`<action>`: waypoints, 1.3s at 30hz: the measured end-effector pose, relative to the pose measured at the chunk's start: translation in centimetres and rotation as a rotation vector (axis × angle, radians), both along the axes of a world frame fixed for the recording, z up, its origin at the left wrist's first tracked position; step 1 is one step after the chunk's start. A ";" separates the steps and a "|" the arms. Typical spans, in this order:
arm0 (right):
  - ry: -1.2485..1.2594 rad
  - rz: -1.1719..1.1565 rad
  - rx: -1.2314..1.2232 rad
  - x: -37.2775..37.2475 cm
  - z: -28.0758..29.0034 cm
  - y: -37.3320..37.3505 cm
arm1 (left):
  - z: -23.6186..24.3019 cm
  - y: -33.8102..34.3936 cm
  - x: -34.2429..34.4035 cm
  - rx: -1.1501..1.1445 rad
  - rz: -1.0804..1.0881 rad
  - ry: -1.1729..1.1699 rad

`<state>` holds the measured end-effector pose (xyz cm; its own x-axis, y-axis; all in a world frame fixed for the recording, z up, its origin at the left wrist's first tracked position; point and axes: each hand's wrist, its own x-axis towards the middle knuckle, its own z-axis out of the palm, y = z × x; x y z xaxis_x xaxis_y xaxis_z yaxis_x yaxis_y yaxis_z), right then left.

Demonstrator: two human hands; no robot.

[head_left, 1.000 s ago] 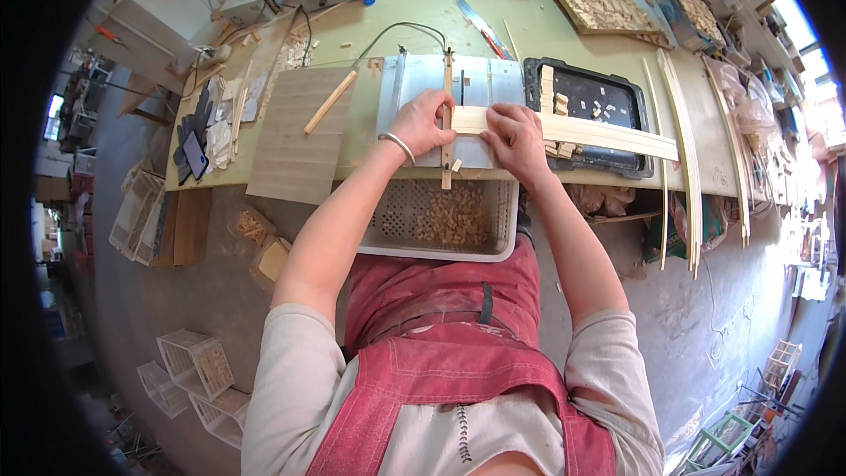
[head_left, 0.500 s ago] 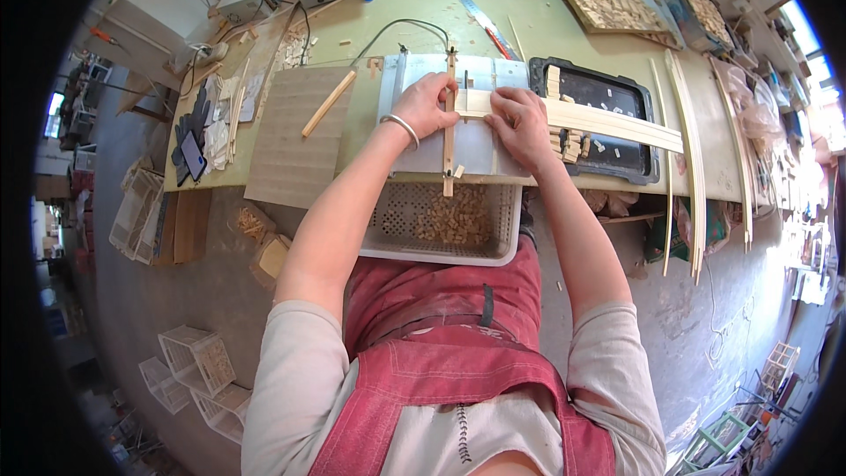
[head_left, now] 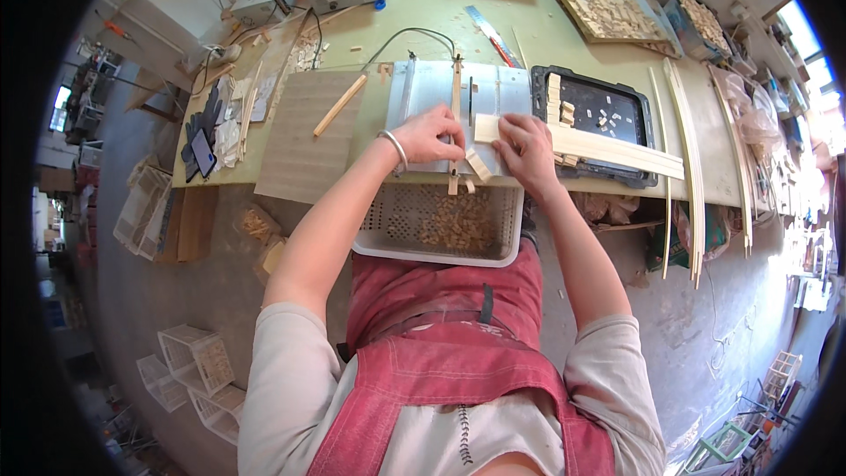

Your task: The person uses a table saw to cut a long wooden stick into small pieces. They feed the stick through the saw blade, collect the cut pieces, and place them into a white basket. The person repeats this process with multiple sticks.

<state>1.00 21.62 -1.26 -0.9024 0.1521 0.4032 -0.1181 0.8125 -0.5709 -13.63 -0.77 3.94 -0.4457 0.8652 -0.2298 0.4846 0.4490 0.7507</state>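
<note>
A bundle of pale wooden strips (head_left: 617,150) lies across a metal plate (head_left: 423,92) and runs out to the right. My right hand (head_left: 526,145) grips its left end, thumb and fingers pressed on the wood. A thin dark blade (head_left: 471,95) stands up from the plate just beyond that end. My left hand (head_left: 429,136) is beside an upright-running wooden bar (head_left: 456,106), fingers bent, thumb and fingertips apart at the bar. Short cut blocks (head_left: 478,165) lie tilted near the plate's front edge, close to both hands.
Below the edge sits a white perforated basket (head_left: 507,242) with many small blocks. A black tray (head_left: 648,106) with pieces is right of the plate. Long strips (head_left: 683,150) overhang the table's right side. A wooden stick (head_left: 340,106) rests on brown board (head_left: 291,141) at left.
Both hands and the strip bundle have moved toward me, off the blade. Short blocks now lie loose at the plate's front edge. The left hand has left the strip end.
</note>
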 end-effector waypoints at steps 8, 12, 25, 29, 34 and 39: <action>0.014 0.055 0.021 2.8 0.4 -3.0 | -1.9 -0.6 1.4 0.115 0.161 0.064; 0.017 0.043 0.039 2.1 0.5 -3.3 | -2.2 -0.4 2.0 0.118 0.156 0.207; 0.000 0.113 -0.016 1.9 0.6 -0.1 | -2.8 0.3 2.4 0.189 0.222 0.317; 0.013 0.099 0.014 1.4 0.8 -0.4 | -2.9 0.6 1.9 0.196 0.237 0.264; 0.033 0.093 0.030 0.2 0.6 0.1 | -2.8 1.1 0.7 0.188 0.246 0.194; 0.042 0.078 0.030 -0.9 0.5 0.4 | -3.0 1.5 -0.2 0.219 0.250 0.201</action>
